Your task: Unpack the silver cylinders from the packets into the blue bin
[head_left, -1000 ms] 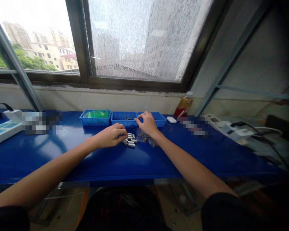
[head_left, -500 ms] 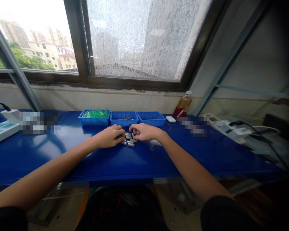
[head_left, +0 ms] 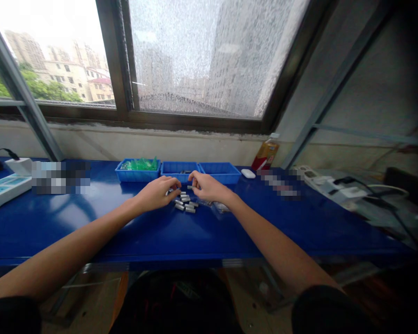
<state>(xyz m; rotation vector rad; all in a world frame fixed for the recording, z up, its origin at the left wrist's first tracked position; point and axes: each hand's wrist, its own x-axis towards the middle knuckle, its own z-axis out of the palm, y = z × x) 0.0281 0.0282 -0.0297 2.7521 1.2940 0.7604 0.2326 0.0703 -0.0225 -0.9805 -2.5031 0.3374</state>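
Several small silver metal cylinders (head_left: pixel 185 199) lie in a loose group on the blue table (head_left: pixel 139 236). My right hand (head_left: pixel 209 187) pinches one small metal cylinder (head_left: pixel 190 187) just above the far side of the group. Left of the group, my left hand (head_left: pixel 159 192) is closed, fingers curled down around another small metal cylinder (head_left: pixel 168 191), which is partly covered by the fingers. A clear plastic bag (head_left: pixel 220 207) with contents I cannot make out rests under my right wrist.
Three blue bins stand in a row behind the hands: one with green pieces (head_left: pixel 139 164), a middle bin (head_left: pixel 167 173) with small dark parts, and a right bin (head_left: pixel 226 177). A white case (head_left: pixel 248 173) and a drink bottle (head_left: pixel 265 153) are farther right. Power strips (head_left: pixel 7 190) flank the table.
Both hands have lifted away from the group towards the bins, my right hand with a metal cylinder in its pinch. More of the loose cylinders and the plastic bag now show.
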